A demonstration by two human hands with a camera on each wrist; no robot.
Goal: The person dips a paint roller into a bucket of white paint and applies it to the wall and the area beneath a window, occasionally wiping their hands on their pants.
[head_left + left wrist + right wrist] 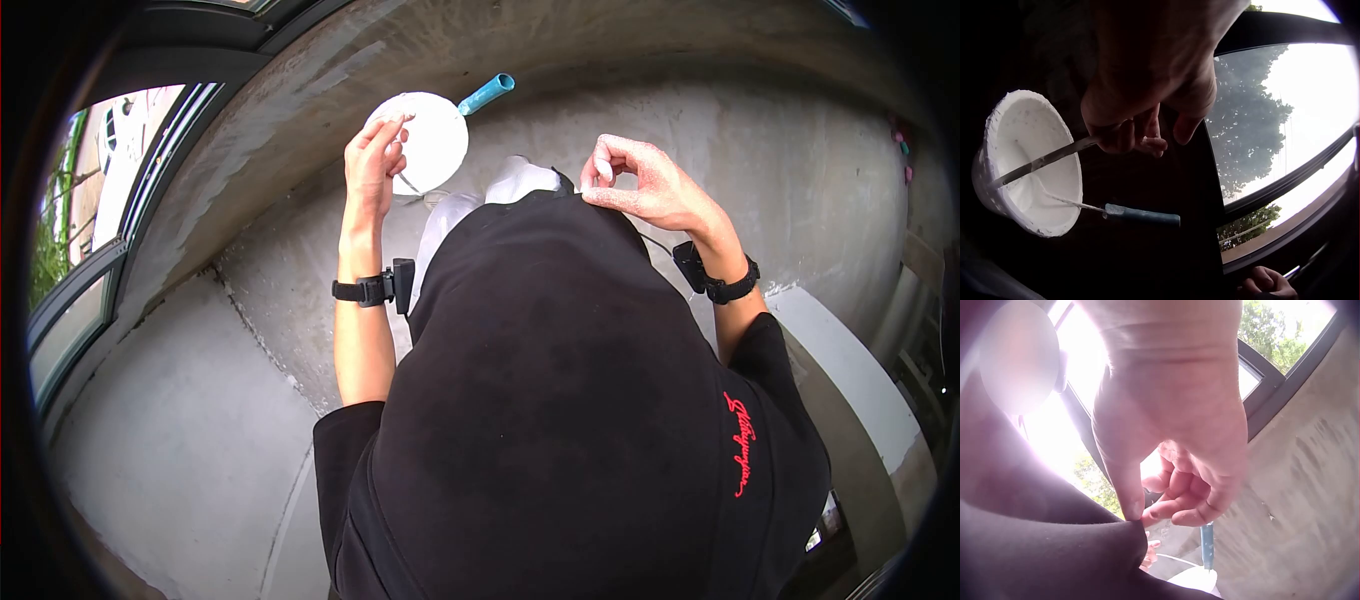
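In the head view my left hand is raised beside a white bucket. The left wrist view shows its curled fingers holding the end of a thin grey strip, which crosses the mouth of the bucket and looks like its handle. A tool with a blue handle leans in the bucket, its thin metal rod reaching the white material inside. With thumb and forefinger, my right hand pinches a fold of the black shirt; the other fingers are curled.
A window lies on the left side, with greenery outside. Bare grey wall curves around the front and right. Below on the left is grey floor. A pale board-like surface stands at the right. Wrist straps with cameras sit on both forearms.
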